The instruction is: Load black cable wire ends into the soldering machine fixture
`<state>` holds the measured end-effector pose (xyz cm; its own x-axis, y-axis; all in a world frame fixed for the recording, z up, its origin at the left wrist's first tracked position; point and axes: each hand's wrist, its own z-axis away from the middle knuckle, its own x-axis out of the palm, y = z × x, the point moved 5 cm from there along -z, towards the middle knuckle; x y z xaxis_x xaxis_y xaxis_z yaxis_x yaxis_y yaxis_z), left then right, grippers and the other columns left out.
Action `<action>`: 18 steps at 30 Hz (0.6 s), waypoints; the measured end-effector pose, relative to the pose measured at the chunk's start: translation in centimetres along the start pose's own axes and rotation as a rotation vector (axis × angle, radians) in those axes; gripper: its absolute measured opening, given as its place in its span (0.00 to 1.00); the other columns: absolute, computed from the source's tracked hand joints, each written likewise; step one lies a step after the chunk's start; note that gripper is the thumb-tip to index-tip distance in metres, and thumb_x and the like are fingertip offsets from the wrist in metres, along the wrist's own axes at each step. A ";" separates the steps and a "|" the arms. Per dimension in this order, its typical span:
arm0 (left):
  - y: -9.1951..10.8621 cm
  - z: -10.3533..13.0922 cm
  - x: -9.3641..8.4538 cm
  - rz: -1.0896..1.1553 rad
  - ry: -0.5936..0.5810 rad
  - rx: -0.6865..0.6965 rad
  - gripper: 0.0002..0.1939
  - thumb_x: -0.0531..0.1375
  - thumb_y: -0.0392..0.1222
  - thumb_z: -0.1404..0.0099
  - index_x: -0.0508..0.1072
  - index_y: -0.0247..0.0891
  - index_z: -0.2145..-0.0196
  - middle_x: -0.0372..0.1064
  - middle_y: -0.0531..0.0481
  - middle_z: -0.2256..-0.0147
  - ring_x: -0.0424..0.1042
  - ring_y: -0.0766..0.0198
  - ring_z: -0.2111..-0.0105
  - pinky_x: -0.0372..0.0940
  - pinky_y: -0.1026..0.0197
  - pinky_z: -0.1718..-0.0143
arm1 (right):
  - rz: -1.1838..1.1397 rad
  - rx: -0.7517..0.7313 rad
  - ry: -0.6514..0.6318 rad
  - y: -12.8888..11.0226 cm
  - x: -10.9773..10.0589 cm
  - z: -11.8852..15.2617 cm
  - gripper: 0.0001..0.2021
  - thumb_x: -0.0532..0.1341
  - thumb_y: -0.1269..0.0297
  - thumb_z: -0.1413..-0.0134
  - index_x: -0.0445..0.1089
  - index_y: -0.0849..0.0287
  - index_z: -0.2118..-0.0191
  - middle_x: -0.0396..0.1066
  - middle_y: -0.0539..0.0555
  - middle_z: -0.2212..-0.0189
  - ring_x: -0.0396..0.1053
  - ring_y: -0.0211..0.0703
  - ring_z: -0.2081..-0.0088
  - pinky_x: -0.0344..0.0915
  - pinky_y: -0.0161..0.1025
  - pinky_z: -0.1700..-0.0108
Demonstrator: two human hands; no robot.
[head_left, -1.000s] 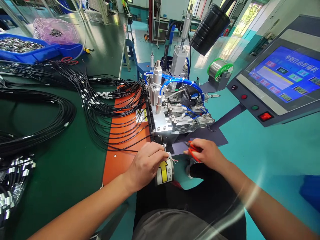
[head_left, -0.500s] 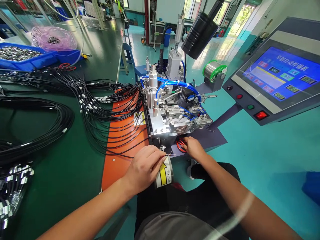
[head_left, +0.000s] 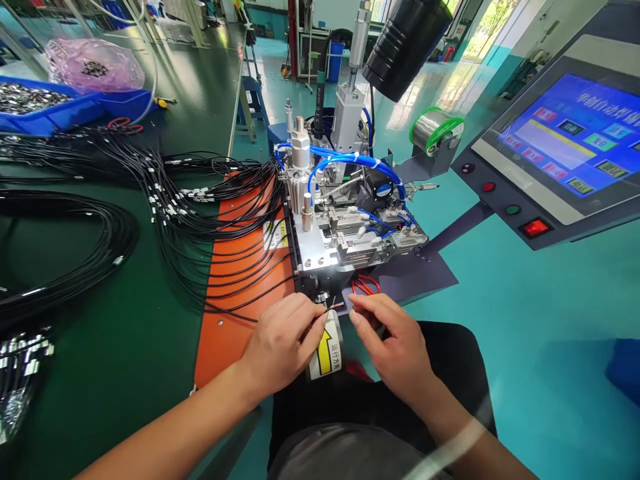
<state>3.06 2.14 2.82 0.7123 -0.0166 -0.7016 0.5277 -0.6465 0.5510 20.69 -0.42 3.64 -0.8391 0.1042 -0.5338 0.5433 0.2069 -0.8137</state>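
My left hand [head_left: 287, 337] is closed in a pinch on a black cable [head_left: 240, 313] near its end. Thin stripped wires [head_left: 338, 305] stick out past the fingertips toward the right. My right hand [head_left: 395, 340] is close to these wire ends, its thumb and index finger a little apart, with nothing visible between them. Behind the right fingertips lies a red looped item [head_left: 365, 285], partly hidden, on the dark machine base. Just below the wires is a curved metal piece [head_left: 327, 353] with a yellow arrow label. The metal machine [head_left: 345, 227] with blue air tubes stands right beyond both hands.
Many black cables [head_left: 220, 220] fan across an orange board [head_left: 215, 347] into the machine's left side. A solder wire spool [head_left: 435, 130] is behind it. A control screen [head_left: 575, 140] leans in at right. Blue trays [head_left: 90, 113] of metal parts sit on the green table.
My right hand has drawn back from the red looped item toward the wire ends. The left hand keeps its pinch on the cable. The whole view has shifted slightly.
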 end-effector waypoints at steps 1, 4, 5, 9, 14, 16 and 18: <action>0.0 0.0 0.0 0.001 -0.001 -0.001 0.04 0.57 0.35 0.32 0.73 0.34 0.63 0.67 0.48 0.70 0.66 0.62 0.69 0.62 0.59 0.66 | -0.005 -0.012 -0.001 -0.1 0.3 0.1 0.13 0.58 0.67 0.37 0.73 0.53 0.49 0.73 0.53 0.60 0.71 0.42 0.60 0.69 0.39 0.56; 0.1 0.0 0.0 0.005 -0.008 -0.004 0.05 0.57 0.35 0.32 0.73 0.34 0.62 0.67 0.48 0.70 0.66 0.62 0.69 0.62 0.59 0.66 | -0.010 -0.050 0.003 0.1 1.0 0.4 0.14 0.58 0.69 0.37 0.73 0.54 0.48 0.73 0.54 0.59 0.71 0.43 0.58 0.69 0.40 0.55; 0.0 0.0 0.0 0.004 -0.010 -0.006 0.05 0.57 0.36 0.32 0.73 0.34 0.63 0.67 0.48 0.70 0.66 0.62 0.68 0.62 0.59 0.66 | -0.011 -0.068 0.006 0.1 1.2 0.4 0.14 0.58 0.70 0.37 0.73 0.54 0.48 0.73 0.54 0.59 0.71 0.43 0.57 0.69 0.41 0.54; -0.1 0.0 0.0 0.001 -0.010 -0.020 0.05 0.57 0.36 0.32 0.73 0.34 0.63 0.67 0.48 0.71 0.66 0.62 0.69 0.62 0.59 0.66 | -0.008 -0.126 0.035 -0.1 1.4 0.7 0.16 0.57 0.72 0.37 0.72 0.54 0.46 0.72 0.55 0.57 0.70 0.44 0.54 0.68 0.42 0.51; -0.2 0.0 0.1 -0.003 0.001 -0.040 0.06 0.57 0.37 0.31 0.73 0.35 0.64 0.65 0.49 0.72 0.64 0.63 0.70 0.60 0.60 0.68 | -0.025 -0.123 0.036 -0.1 1.9 1.3 0.17 0.57 0.72 0.37 0.71 0.54 0.46 0.72 0.56 0.57 0.71 0.44 0.54 0.68 0.42 0.50; -0.2 0.0 0.0 -0.002 0.002 -0.039 0.06 0.57 0.37 0.31 0.73 0.34 0.64 0.65 0.49 0.72 0.64 0.63 0.70 0.60 0.60 0.68 | -0.040 -0.100 0.024 0.1 2.2 1.3 0.16 0.57 0.72 0.37 0.72 0.55 0.46 0.72 0.56 0.57 0.70 0.44 0.54 0.68 0.42 0.50; -0.2 0.0 0.0 0.001 0.002 -0.038 0.06 0.57 0.37 0.31 0.73 0.34 0.64 0.66 0.49 0.72 0.64 0.63 0.70 0.60 0.60 0.67 | -0.048 -0.068 0.024 0.2 2.3 1.2 0.15 0.57 0.71 0.37 0.72 0.55 0.48 0.72 0.55 0.58 0.71 0.44 0.56 0.69 0.42 0.52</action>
<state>2.97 2.21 2.71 0.7138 -0.0154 -0.7002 0.5442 -0.6171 0.5683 18.86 -1.34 1.98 -0.8649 0.1159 -0.4884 0.5003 0.2777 -0.8201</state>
